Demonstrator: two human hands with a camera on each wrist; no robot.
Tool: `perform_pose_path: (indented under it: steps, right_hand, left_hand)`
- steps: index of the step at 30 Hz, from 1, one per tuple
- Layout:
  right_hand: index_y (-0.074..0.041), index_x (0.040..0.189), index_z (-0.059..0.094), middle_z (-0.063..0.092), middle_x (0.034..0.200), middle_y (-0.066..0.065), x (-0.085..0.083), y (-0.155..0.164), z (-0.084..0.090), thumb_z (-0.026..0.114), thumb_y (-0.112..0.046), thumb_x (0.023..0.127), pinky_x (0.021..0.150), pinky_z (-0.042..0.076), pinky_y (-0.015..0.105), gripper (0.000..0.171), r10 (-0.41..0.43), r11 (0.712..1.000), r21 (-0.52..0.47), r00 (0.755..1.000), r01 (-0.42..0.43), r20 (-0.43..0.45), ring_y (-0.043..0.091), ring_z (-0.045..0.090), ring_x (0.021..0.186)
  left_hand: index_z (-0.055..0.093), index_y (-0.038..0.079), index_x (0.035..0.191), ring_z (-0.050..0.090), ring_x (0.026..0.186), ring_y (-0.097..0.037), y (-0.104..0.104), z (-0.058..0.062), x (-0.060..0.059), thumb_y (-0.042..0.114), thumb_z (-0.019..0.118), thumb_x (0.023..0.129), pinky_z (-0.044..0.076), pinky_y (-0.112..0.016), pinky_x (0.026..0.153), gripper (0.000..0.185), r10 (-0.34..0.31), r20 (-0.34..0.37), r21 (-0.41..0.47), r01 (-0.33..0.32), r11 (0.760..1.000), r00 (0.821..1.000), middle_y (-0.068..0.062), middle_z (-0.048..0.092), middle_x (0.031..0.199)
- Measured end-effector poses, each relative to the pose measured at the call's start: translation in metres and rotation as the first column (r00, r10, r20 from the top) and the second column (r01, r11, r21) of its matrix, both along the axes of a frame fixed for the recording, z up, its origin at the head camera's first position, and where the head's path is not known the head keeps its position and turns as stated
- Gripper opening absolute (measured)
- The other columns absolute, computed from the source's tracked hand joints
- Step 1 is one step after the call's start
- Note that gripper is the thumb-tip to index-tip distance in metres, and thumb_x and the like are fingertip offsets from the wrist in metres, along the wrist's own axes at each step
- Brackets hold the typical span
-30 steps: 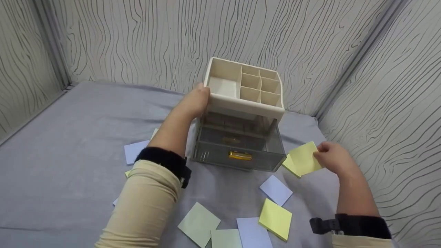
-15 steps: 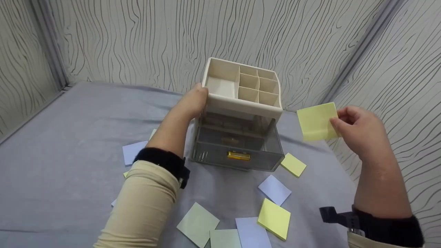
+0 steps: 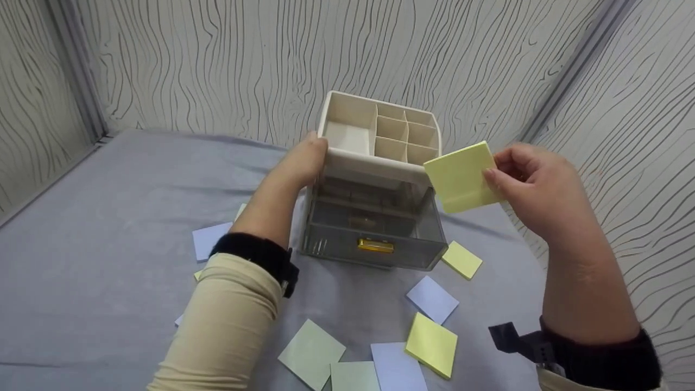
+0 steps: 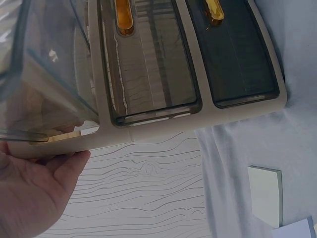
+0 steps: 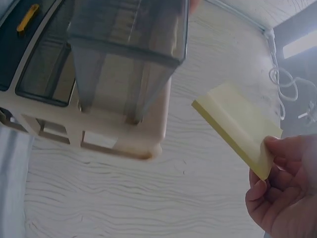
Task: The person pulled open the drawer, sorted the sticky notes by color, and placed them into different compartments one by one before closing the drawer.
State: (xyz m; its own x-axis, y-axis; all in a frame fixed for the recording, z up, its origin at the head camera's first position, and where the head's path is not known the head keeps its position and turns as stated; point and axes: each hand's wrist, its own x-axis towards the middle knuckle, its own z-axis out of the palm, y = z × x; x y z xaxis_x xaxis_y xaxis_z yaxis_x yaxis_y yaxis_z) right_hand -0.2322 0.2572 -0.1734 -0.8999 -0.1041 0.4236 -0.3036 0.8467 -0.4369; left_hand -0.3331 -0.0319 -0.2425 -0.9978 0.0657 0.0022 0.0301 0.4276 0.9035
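A cream desk organizer (image 3: 374, 163) with a compartmented top stands on the grey cloth. Its clear grey top drawer (image 3: 331, 239), with a gold handle, is pulled out; nothing shows inside. Two lower drawers (image 4: 153, 59) are closed in the left wrist view. My left hand (image 3: 304, 160) grips the organizer's upper left side, its fingers partly hidden. Between the thumb and fingers of my right hand (image 3: 543, 187) is a yellow sticky note pad (image 3: 461, 179), pinched by its right edge. That pad is raised beside the drawer's right side and overlaps the organizer's corner in the head view.
Several pads lie on the cloth: a small yellow one (image 3: 462, 259), a lilac one (image 3: 433, 298), a thick yellow one (image 3: 433, 345) and a pale green one (image 3: 312, 350). More pads, such as a lilac one (image 3: 209, 241), lie left, partly behind my left arm. Patterned walls (image 3: 217, 65) enclose the table.
My right hand has lifted the yellow sticky note pad off the cloth, uncovering a smaller yellow pad, then brought it left toward the organizer. My left hand stays on the organizer.
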Motion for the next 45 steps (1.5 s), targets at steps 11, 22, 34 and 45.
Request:
perform_pose_path:
  steps: [11,22,34,45]
  right_hand:
    - [-0.007,0.089,0.064,0.059,0.079,0.007,-0.007,-0.036,-0.006,0.060,-0.015,0.089,0.058,0.044,0.022,0.009,0.172,0.979,0.093,0.982,-0.179,0.076,0.019,0.051,0.072]
    - [-0.010,0.088,0.064,0.052,0.073,0.003,-0.020,-0.046,-0.016,0.054,-0.006,0.089,0.057,0.040,0.028,0.010,0.277,0.931,0.188,0.941,-0.313,0.194,0.017,0.046,0.067]
    - [-0.014,0.083,0.060,0.048,0.066,-0.005,-0.034,-0.048,-0.027,0.052,-0.008,0.088,0.060,0.038,0.029,0.011,0.329,0.844,0.348,0.906,-0.409,0.267,0.013,0.046,0.064]
    - [-0.013,0.083,0.064,0.055,0.071,-0.005,-0.040,-0.054,-0.034,0.051,-0.002,0.085,0.062,0.039,0.029,0.017,0.359,0.804,0.366,0.874,-0.468,0.328,0.012,0.047,0.066]
  left_hand:
    - [0.029,0.011,0.136,0.035,0.128,-0.030,-0.001,0.001,0.001,0.034,0.016,0.095,0.025,-0.051,0.104,0.048,0.009,0.009,-0.043,-0.008,0.999,1.000,-0.013,0.036,0.141]
    - [0.026,0.013,0.139,0.034,0.129,-0.030,0.000,0.000,0.000,0.035,0.016,0.095,0.025,-0.052,0.103,0.050,0.020,0.017,-0.064,-0.019,0.998,1.000,-0.012,0.034,0.143]
    - [0.026,0.013,0.140,0.033,0.130,-0.029,0.002,-0.001,0.002,0.034,0.018,0.095,0.025,-0.052,0.104,0.051,0.050,0.007,-0.020,-0.050,0.999,0.999,-0.011,0.033,0.144]
    - [0.028,0.010,0.137,0.037,0.126,-0.029,0.001,0.001,0.000,0.030,0.017,0.094,0.027,-0.049,0.103,0.048,-0.011,0.004,-0.025,0.011,1.000,1.000,-0.014,0.038,0.139]
